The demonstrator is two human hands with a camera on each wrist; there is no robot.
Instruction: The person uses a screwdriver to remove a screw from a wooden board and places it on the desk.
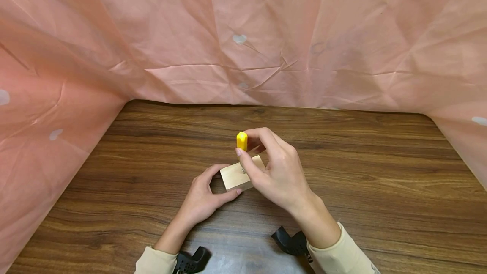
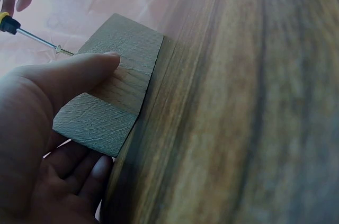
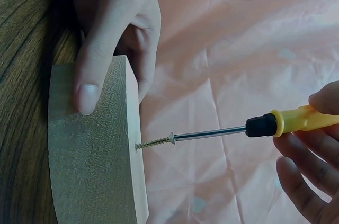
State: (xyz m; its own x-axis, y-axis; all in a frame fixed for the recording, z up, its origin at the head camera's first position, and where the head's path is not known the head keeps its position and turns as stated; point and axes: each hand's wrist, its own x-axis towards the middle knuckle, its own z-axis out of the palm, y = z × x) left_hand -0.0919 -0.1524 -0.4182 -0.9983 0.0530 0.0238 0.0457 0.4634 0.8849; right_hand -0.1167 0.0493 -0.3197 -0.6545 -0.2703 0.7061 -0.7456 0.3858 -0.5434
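A pale wooden block (image 1: 235, 175) lies on the table, and my left hand (image 1: 203, 195) grips it, thumb along the near side. From the block's top face stands a screw (image 3: 154, 143), its tip in the wood and most of its thread showing. A screwdriver (image 3: 254, 127) with a yellow handle, black collar and metal shaft meets the screw's head, roughly in line with it. My right hand (image 1: 283, 172) pinches the handle between thumb and fingers, above the block. In the left wrist view the screwdriver (image 2: 32, 36) shows only partly, cut off by the frame edge.
The brown wood-grain table (image 1: 380, 172) surrounds the block. A pink curtain (image 1: 266, 45) with pale hearts hangs at the back and both sides. Black wrist mounts (image 1: 291, 242) sit under both forearms, near the table's front.
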